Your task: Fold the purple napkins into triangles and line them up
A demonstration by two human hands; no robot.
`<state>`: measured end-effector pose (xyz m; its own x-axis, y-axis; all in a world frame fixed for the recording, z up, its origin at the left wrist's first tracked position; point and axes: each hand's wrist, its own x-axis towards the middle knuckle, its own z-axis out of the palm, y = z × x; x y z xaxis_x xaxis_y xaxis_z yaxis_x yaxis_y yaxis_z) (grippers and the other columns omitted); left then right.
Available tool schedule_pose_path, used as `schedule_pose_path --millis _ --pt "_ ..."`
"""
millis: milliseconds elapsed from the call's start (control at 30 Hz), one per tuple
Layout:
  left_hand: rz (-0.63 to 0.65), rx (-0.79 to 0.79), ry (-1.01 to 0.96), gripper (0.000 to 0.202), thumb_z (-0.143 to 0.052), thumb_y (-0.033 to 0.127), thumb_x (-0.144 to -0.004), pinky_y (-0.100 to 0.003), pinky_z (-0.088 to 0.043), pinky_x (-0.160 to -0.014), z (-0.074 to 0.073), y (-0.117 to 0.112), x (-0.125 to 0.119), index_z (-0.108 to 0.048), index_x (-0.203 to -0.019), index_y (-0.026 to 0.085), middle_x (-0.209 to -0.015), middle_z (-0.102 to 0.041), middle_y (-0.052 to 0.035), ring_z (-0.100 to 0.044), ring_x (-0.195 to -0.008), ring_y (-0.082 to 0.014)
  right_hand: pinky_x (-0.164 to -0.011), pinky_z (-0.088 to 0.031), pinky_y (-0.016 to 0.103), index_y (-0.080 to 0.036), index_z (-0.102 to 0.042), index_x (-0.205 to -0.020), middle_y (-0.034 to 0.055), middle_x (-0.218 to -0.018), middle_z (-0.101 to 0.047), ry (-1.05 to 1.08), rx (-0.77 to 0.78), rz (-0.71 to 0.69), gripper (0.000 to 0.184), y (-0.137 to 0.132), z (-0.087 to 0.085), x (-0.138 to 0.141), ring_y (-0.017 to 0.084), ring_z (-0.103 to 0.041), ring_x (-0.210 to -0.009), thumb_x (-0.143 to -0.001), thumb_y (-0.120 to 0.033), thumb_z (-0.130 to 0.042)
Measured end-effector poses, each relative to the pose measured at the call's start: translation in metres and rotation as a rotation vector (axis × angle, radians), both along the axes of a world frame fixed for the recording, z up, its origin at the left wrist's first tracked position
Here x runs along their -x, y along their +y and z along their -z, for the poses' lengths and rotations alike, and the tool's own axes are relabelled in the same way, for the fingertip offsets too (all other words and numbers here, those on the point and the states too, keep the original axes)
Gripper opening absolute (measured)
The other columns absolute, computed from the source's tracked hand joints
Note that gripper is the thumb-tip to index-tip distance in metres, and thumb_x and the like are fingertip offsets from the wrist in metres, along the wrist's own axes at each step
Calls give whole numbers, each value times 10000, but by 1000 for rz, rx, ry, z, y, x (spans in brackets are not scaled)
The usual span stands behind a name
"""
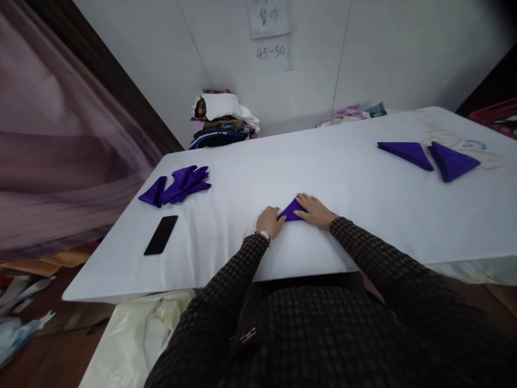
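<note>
A purple cloth napkin point(291, 212), folded into a triangle, lies flat on the white-covered table point(242, 183) in front of me. My left hand point(271, 221) rests at its left corner, with thumb and fingers spread apart. Over the right part of the napkin lies my right hand point(316, 211), palm down with the fingers stretched out, hiding much of that side. A bracelet point(264, 235) circles my left wrist.
Crumpled purple napkins point(186, 184) lie at the left beside a folded one point(154, 192). Below them is a black phone point(160, 235). Two folded purple napkins point(407, 154) point(453, 160) sit at the right. A stack of clothes point(222, 121) stands behind the table.
</note>
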<state>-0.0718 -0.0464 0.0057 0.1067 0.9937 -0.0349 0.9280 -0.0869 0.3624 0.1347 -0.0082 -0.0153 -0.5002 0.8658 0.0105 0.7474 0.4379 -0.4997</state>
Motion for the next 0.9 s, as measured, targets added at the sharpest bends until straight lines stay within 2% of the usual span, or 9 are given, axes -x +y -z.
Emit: schedule_pose_path --millis 100,200,300,400,533,700,800,900 --pt "-48 163 -3 380 -590 397 -858 -295 -465 -836 -8 13 -10 -609 -1174 186 -1113 -664 -86 -625 -1011 -209 -1160 -207 432 -148 -369 -1472 122 -1542 -311 163 77 76 677 5 -2 -7 261 -250 -1426 -910 -520 -441" --pt "-60 251 -18 314 -625 401 -828 -275 -460 -774 -13 23 -10 -634 -1074 207 -998 -707 -49 -642 -953 -197 -1114 -317 393 -167 -418 -1444 111 -1490 -415 267 104 215 601 12 -6 -16 240 -396 -1355 -895 -391 -517" --pt "-51 275 -20 227 -655 396 -799 -268 -448 -735 -14 29 -7 -656 -931 211 -972 -716 -43 -646 -917 -195 -1011 -425 360 -137 -459 -1412 127 -1333 -583 159 143 268 597 20 -16 -24 233 -561 -1186 -849 -284 -597" --pt "-32 276 -18 189 -662 388 -786 -269 -437 -717 -13 30 -6 -654 -840 207 -947 -716 -45 -643 -896 -196 -885 -488 326 -111 -443 -1418 120 -1158 -681 17 223 246 677 29 -27 -28 224 -642 -1011 -801 -268 -672" --pt "-12 270 -20 159 -638 364 -798 -270 -425 -696 -12 28 -5 -640 -831 208 -910 -707 -37 -631 -855 -187 -801 -498 314 -94 -583 -1293 134 -1064 -708 -67 289 233 670 39 -37 -27 257 -658 -938 -679 -270 -783" --pt "-22 217 -83 115 -630 321 -788 -264 -398 -636 -12 26 -1 -606 -775 209 -785 -677 -5 -604 -747 -164 -741 -474 280 -149 -722 -1022 85 -987 -724 -131 296 137 367 39 -43 -26 243 -652 -905 -678 -272 -759" --pt "-15 203 -128 113 -639 306 -777 -259 -394 -617 -12 26 2 -591 -742 210 -722 -652 13 -587 -699 -152 -674 -460 265 -159 -724 -841 39 -826 -720 -56 340 116 179 35 -45 -27 212 -645 -810 -682 -242 -731" --pt "-2 189 -153 109 -641 299 -768 -262 -402 -609 -10 26 5 -592 -732 209 -681 -634 21 -579 -667 -149 -632 -451 252 -163 -678 -735 7 -725 -685 82 393 157 102 30 -43 -27 181 -621 -740 -656 -202 -730"
